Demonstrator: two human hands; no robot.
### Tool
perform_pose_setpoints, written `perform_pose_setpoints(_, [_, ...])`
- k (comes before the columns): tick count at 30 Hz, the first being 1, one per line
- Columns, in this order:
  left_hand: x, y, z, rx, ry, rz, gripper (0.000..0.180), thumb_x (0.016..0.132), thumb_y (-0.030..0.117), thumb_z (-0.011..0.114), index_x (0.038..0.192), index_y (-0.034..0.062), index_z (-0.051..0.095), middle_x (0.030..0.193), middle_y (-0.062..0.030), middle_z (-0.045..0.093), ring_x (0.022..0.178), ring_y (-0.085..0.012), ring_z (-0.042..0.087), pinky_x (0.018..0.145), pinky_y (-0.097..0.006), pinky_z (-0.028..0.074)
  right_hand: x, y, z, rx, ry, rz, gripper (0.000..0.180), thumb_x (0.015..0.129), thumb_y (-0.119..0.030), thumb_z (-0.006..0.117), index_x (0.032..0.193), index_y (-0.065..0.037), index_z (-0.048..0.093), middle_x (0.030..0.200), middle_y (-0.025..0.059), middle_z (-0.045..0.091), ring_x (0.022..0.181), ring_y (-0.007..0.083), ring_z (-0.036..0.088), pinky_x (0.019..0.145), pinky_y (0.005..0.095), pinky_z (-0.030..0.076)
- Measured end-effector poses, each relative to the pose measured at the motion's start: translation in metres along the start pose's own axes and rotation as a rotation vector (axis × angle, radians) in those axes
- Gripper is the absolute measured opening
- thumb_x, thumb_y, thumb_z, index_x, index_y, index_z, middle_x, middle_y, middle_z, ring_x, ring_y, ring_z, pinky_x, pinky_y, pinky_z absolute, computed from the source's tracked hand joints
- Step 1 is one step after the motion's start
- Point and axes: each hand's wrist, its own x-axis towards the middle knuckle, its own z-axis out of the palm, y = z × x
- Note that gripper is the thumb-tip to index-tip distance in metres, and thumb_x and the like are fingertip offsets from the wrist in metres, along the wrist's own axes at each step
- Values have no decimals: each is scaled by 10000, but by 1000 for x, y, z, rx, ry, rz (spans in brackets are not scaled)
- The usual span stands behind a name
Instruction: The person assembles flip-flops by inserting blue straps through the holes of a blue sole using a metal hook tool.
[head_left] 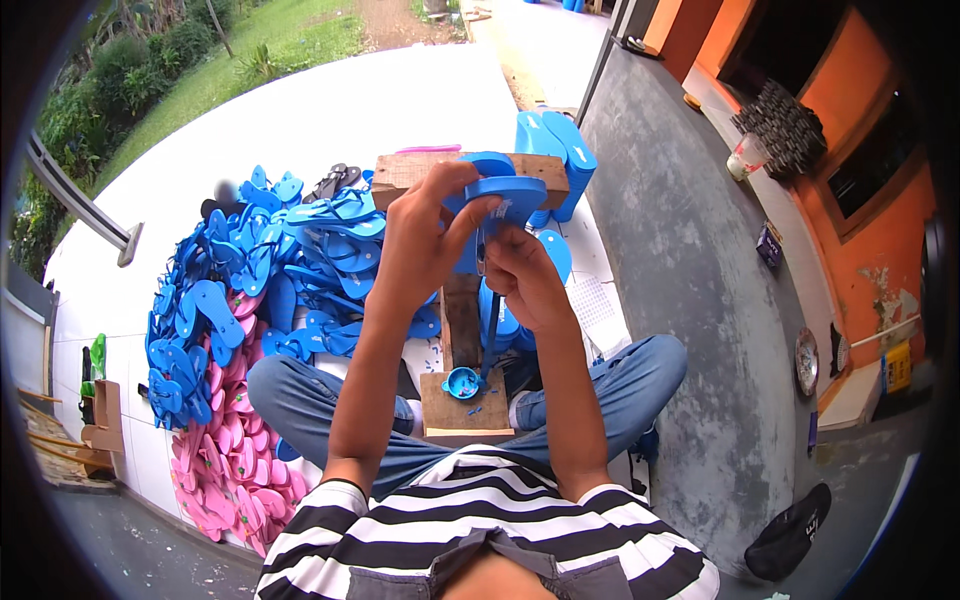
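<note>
In front of my chest, my left hand point(432, 225) is closed on a blue flip-flop sole point(510, 190), its thumb along the edge. My right hand point(525, 275) pinches just beneath that sole. Its fingertips are by a small shiny metal piece point(481, 255), and a narrow dark strip point(491, 330) hangs below them; I cannot tell exactly what the fingers grip. Behind the hands runs a thick wooden crossbar point(398, 175). Between my legs, a small blue cup point(463, 383) with little blue bits inside sits on a wooden board point(440, 412).
A heap of blue flip-flops point(225, 255) and pink flip-flops point(235, 470) spreads over the white tiles to the left. Stacked blue soles point(580, 165) stand behind the crossbar at right. A white sheet point(597, 312) lies near my right knee, beside a grey concrete ledge point(690, 300).
</note>
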Motion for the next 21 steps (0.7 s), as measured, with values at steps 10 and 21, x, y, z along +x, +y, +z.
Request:
perform_pose_setpoints(10, [-20, -5, -2, -188, 15, 9, 312, 824, 120, 795, 1052, 18, 608, 861, -77, 661, 677, -119, 604, 620, -262, 498, -33, 15, 26, -52, 177, -82, 104, 971, -146, 623, 919, -79, 563, 718, -34, 485, 543, 37, 362, 485, 211, 248])
perform_pose_setpoints(21, [-26, -12, 14, -96, 91, 40, 305, 864, 107, 754, 1117, 18, 607, 915, -122, 719, 742, -188, 687, 678, -293, 534, -30, 34, 32, 79, 190, -241, 153, 999, -243, 608, 965, -107, 546, 722, -41, 442, 585, 64, 351, 513, 229, 260])
